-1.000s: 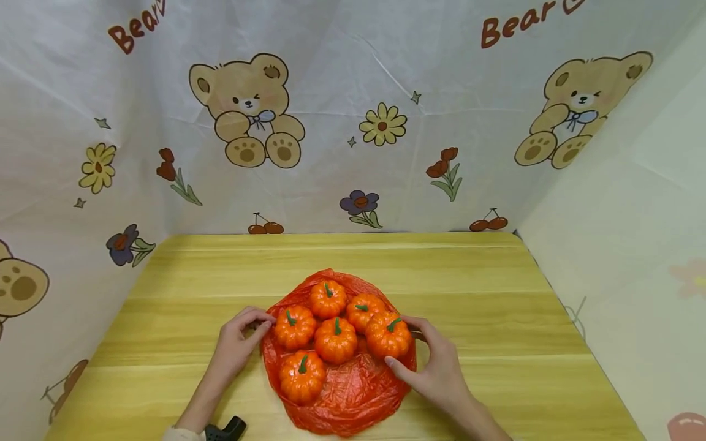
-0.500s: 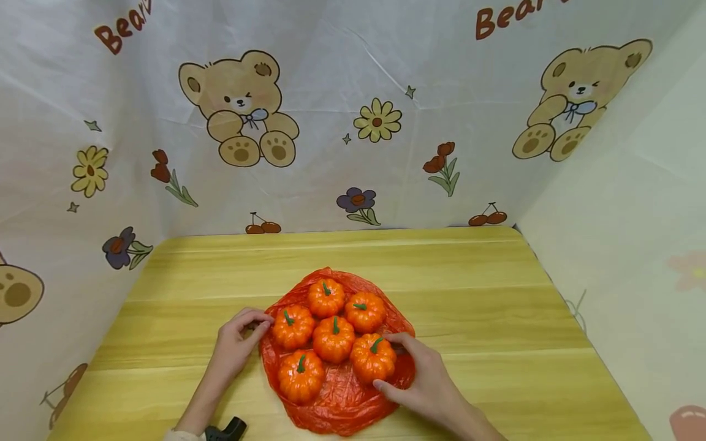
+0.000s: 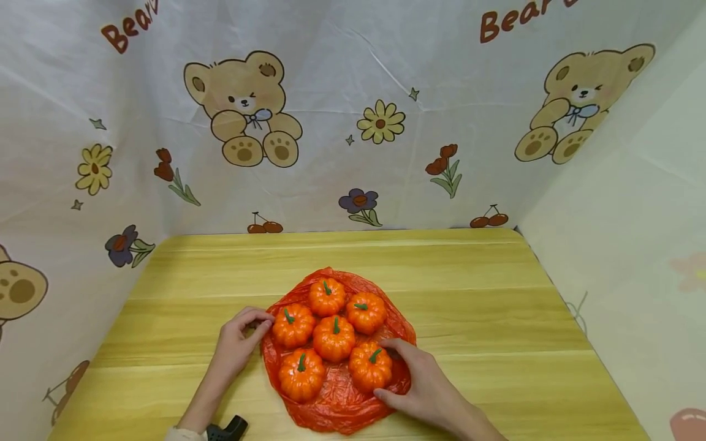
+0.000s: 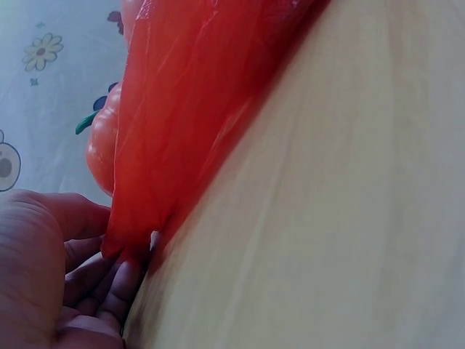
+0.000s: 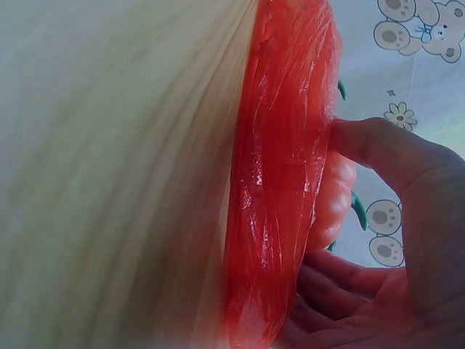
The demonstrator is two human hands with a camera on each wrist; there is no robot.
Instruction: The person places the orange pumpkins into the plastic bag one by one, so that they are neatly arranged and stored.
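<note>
A red plastic bag (image 3: pixel 333 410) lies spread on the table with its edge rolled up, and several shiny orange toy pumpkins (image 3: pixel 301 375) with green stems stand in it. At the bag's left edge my left hand (image 3: pixel 236 343) pinches the thin red film (image 4: pixel 182 131), as the left wrist view confirms. My right hand (image 3: pixel 421 383) reaches over the right rim and holds the lower-right pumpkin (image 3: pixel 371 366) between thumb and fingers. In the right wrist view the bag's wall hides much of that pumpkin (image 5: pixel 336 200) and some fingertips.
A light wooden table (image 3: pixel 469 294) extends around the bag. Behind it hangs a white cloth (image 3: pixel 331 73) printed with bears and flowers, which also closes off both sides. Near the left forearm, a black object (image 3: pixel 228 429) shows at the bottom edge.
My right hand has moved the held pumpkin left and toward the front, away from the upper-right pumpkin it was against. The left hand stays at the bag's edge.
</note>
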